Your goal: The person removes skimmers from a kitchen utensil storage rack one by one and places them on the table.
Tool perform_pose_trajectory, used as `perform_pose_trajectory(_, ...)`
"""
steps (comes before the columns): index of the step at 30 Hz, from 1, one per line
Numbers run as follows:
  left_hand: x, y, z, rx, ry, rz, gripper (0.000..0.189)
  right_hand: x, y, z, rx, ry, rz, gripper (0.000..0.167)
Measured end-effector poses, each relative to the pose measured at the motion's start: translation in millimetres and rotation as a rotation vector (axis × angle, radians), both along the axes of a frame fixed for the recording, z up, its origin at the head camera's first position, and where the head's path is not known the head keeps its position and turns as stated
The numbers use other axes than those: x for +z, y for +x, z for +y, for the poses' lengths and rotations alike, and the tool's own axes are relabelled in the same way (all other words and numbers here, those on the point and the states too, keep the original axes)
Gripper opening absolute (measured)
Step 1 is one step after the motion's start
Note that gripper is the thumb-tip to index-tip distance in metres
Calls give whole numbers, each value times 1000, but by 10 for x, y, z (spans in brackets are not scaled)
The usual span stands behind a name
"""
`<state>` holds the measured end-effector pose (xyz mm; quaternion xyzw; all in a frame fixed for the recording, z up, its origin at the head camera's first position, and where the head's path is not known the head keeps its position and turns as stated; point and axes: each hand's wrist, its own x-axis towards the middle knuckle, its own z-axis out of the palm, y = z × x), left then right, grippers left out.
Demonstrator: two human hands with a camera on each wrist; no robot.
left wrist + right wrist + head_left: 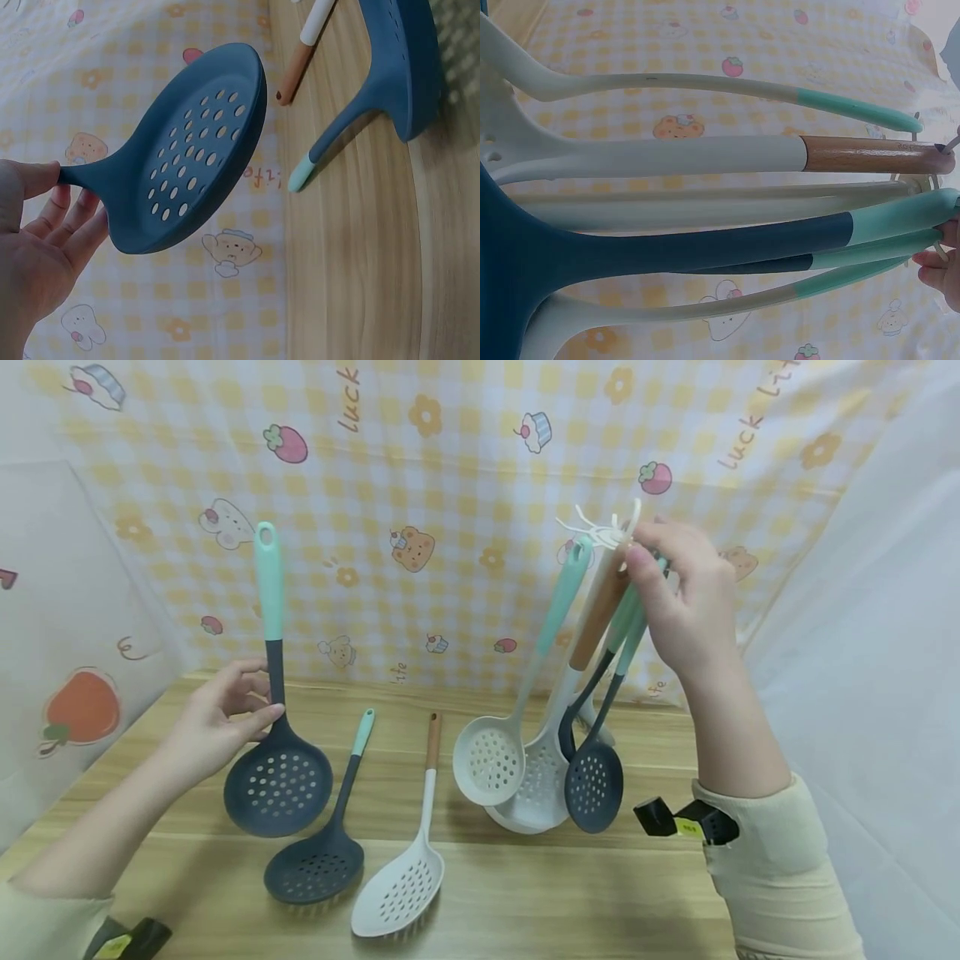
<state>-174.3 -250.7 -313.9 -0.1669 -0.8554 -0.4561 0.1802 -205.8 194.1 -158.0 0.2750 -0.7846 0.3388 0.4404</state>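
Note:
My left hand (221,718) pinches a large dark skimmer (279,781) by its neck, its round perforated bowl down and mint handle up. In the left wrist view, the thumb and fingers close on that neck. Up at the top of a white hanging rack (603,537), my right hand (690,597) has thumb and fingers at the mint handle of a smaller dark skimmer (594,787); the exact grip is partly hidden. Beside it hang a white skimmer with a mint handle (489,762) and a white utensil with a brown handle (596,618).
On the wooden table (600,893) lie a dark slotted spoon with a mint handle tip (315,867) and a white slotted spoon with a brown handle (401,889). A yellow checked cloth (450,468) hangs behind the table.

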Motion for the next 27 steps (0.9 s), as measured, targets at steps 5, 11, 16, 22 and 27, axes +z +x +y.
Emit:
perform_pose_trajectory(5, -18, 23, -128, 15, -7, -40, 50, 4, 3, 1, -6, 25, 25, 57)
perform_pose_trajectory(11, -29, 25, -252, -7, -11, -80, 49, 4, 21, 5, -18, 40, 24, 58)
perform_pose_trajectory(16, -19, 33, -329, -4, -69, -120, 53, 4, 16, 7, -19, 54, 31, 60)
perform_pose_trajectory(22, -60, 18, -430, -5, -107, -175, 57, 3, 16, 0, -23, 43, 2, 60)
perform_pose_trajectory(27, -131, -2, -502, -18, -109, -183, 53, -12, 11, -12, -1, 22, -5, 62)
